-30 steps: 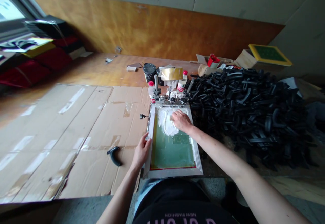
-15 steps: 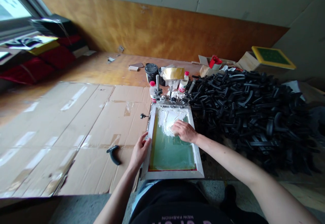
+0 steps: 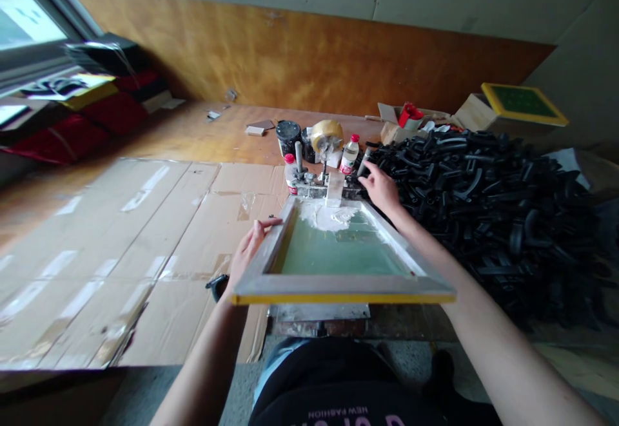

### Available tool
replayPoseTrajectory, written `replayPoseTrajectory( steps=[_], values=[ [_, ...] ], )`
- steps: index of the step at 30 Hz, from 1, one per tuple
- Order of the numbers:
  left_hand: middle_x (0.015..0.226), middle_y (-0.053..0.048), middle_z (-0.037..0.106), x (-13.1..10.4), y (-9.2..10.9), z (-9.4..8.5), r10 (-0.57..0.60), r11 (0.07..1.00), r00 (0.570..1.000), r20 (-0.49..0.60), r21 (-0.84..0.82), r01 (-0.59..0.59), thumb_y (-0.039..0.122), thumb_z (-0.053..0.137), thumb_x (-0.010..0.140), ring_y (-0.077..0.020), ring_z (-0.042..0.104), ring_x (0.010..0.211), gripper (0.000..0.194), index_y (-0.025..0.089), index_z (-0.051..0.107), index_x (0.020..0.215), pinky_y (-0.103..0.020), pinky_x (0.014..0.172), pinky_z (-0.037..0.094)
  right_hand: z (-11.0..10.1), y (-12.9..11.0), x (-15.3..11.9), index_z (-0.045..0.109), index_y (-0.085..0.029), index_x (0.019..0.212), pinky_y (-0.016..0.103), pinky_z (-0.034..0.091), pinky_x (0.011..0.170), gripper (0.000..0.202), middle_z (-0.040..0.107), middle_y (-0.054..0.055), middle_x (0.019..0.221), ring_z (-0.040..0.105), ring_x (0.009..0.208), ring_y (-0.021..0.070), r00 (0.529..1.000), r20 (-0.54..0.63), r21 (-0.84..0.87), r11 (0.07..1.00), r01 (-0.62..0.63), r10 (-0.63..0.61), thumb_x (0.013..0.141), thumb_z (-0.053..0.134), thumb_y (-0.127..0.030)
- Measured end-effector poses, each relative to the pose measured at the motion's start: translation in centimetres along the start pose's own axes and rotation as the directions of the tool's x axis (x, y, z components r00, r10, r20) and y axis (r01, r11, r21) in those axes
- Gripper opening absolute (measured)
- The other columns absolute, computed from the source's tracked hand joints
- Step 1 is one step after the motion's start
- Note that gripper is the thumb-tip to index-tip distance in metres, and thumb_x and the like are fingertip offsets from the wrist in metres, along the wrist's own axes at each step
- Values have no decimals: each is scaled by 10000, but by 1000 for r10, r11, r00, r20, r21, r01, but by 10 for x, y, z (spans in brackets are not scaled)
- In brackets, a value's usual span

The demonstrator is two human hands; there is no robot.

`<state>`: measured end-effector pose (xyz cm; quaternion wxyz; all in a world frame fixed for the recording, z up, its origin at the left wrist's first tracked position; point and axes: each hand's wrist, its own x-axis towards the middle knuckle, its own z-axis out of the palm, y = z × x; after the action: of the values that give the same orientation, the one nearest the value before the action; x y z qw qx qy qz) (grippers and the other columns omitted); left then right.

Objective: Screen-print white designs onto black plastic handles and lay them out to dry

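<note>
The silkscreen frame (image 3: 348, 283) is tilted, its near edge raised above the base plate (image 3: 319, 312). White paste (image 3: 325, 214) is spread at the far end of its green mesh (image 3: 338, 252). My left hand (image 3: 250, 249) grips the frame's left rail, its fingers along the edge. A pale, translucent squeegee blade (image 3: 334, 189) stands upright at the frame's far end, apart from either hand. Beyond the right rail, my right hand (image 3: 382, 187) has its index finger stretched out, near the black plastic parts (image 3: 464, 207); nothing shows in it.
A single black part (image 3: 217, 286) lies on the cardboard (image 3: 159, 252) at left. Behind the hinge clamp (image 3: 309, 187) stand red-capped bottles (image 3: 349, 155), a black tub (image 3: 288, 137) and a tape roll (image 3: 326, 135). A yellow-framed screen (image 3: 525, 104) rests on a box at back right.
The frame's near edge has risen from lying flat. My right hand has left the paste and moved up and right, leaving the squeegee upright. My left hand has risen with the frame.
</note>
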<state>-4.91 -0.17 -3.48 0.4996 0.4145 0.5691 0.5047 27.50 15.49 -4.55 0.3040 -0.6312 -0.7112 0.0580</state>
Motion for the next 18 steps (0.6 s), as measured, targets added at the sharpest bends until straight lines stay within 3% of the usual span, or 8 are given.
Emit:
replayPoseTrajectory(
  steps=[2,4,8,10,12,15,16,18],
  values=[
    [988,-70,700,17,15,11,107,986,994,-37,-123,-111,720,503,829,-176,649,792,645,168,673,1117,-284,676,526,-2,25,-20,639,-169,1220,327,476,811,307,712,73,924,643,853,222,983,-28,-9,983,-183,183,937,536,-234],
    [962,-66,690,30,29,22,155,971,986,-64,-174,-164,642,540,845,-162,649,790,566,166,659,1126,-255,628,519,9,36,-51,685,-149,1063,324,480,796,203,714,86,904,650,855,224,964,91,1,968,-250,249,922,549,-200],
    [864,-34,675,27,30,36,117,961,980,-159,-231,-152,578,558,858,-137,633,713,505,183,610,1168,-214,550,489,46,22,-107,667,-194,1075,351,460,910,247,702,66,1037,622,1001,218,926,365,115,992,58,-97,832,713,-200],
    [914,-46,693,8,10,42,47,970,991,-126,-232,-76,609,553,859,-139,641,731,538,197,585,1205,-213,554,492,57,7,-121,670,-206,1017,376,445,934,216,686,55,1034,593,1022,223,901,388,96,981,170,-194,815,737,-177],
    [960,-85,714,-17,-19,50,-142,973,989,51,-174,149,652,570,835,-162,659,742,613,182,585,1226,-229,540,497,58,-11,-133,660,-192,921,378,452,906,87,668,58,969,578,983,225,918,342,58,979,193,-202,849,709,-184],
    [1064,-135,720,-50,-62,66,-437,872,866,242,-123,474,683,616,786,-226,699,832,692,174,578,1254,-282,551,534,54,-47,-164,630,-172,911,360,469,862,37,638,81,951,562,953,227,942,210,52,965,256,-261,914,633,-209],
    [1043,-128,724,-58,-73,70,-478,837,846,234,-171,520,678,633,775,-233,703,839,673,172,590,1217,-293,563,544,54,-61,-178,623,-169,911,354,473,846,46,633,84,940,558,936,225,929,188,52,948,315,-320,933,602,-204],
    [887,-81,723,-67,-88,69,-506,800,848,158,-281,530,636,677,756,-215,700,780,577,161,622,1079,-292,580,551,55,-84,-203,624,-175,918,346,471,842,106,630,69,896,556,910,214,832,205,85,856,510,-516,969,534,-198]
  ],
)
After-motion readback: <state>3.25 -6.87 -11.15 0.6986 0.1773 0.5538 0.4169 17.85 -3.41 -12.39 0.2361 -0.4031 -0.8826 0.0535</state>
